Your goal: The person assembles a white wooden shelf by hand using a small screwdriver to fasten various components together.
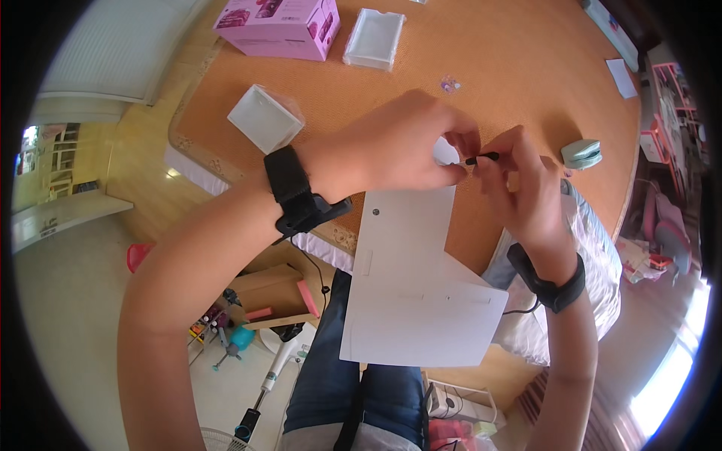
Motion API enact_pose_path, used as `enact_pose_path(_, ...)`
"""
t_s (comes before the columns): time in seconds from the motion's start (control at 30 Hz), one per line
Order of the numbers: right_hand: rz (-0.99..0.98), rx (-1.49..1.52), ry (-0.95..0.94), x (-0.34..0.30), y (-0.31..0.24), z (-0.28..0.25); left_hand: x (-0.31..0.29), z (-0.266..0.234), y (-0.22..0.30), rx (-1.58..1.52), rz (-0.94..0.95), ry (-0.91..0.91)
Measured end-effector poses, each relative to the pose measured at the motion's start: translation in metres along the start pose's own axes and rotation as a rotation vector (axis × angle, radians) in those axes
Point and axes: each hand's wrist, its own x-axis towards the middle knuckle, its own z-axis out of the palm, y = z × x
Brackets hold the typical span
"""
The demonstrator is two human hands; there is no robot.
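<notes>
My right hand (530, 180) pinches a small black rod-like piece (489, 156) with a thin shiny end pointing left; its exact kind is unclear. My left hand (414, 143) is closed, thumb and fingers bent around a small white rounded piece (445, 152) beside the rod's tip. Just below both hands, a stiff white L-shaped panel (421, 323) with several narrow slots and a dark round spot slopes from the table edge over my lap. Whether a finger touches the panel's upper end is hidden.
Shallow white trays (266, 119) and a pink box (282, 26) stand on the orange-brown covered table (519, 83). A mint-green case (582, 154) sits at right, beside shiny grey fabric (594, 278). Below left are an open cardboard box (274, 289) and a fan (226, 440).
</notes>
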Motion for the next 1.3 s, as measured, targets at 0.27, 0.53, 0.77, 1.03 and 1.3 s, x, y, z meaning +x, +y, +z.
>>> enact_pose_path(0.27,0.008,-0.205,-0.096,0.006,-0.008,-0.014,0.007,0.005,0.005,0.226,0.001,0.042)
enact_pose_path(0.53,-0.258,-0.309,-0.117,0.013,-0.009,-0.027,0.006,0.006,0.005,0.092,-0.095,0.017)
enact_pose_path(0.77,-0.163,-0.252,-0.133,0.017,-0.014,-0.022,0.006,0.007,0.009,0.151,0.062,0.133)
enact_pose_path(1.03,-0.262,-0.229,-0.060,0.010,-0.008,-0.027,0.002,0.004,0.017,0.226,-0.020,0.106)
enact_pose_path(1.3,-0.380,-0.259,-0.120,0.014,-0.007,-0.033,0.006,-0.002,0.021,0.147,-0.085,0.003)
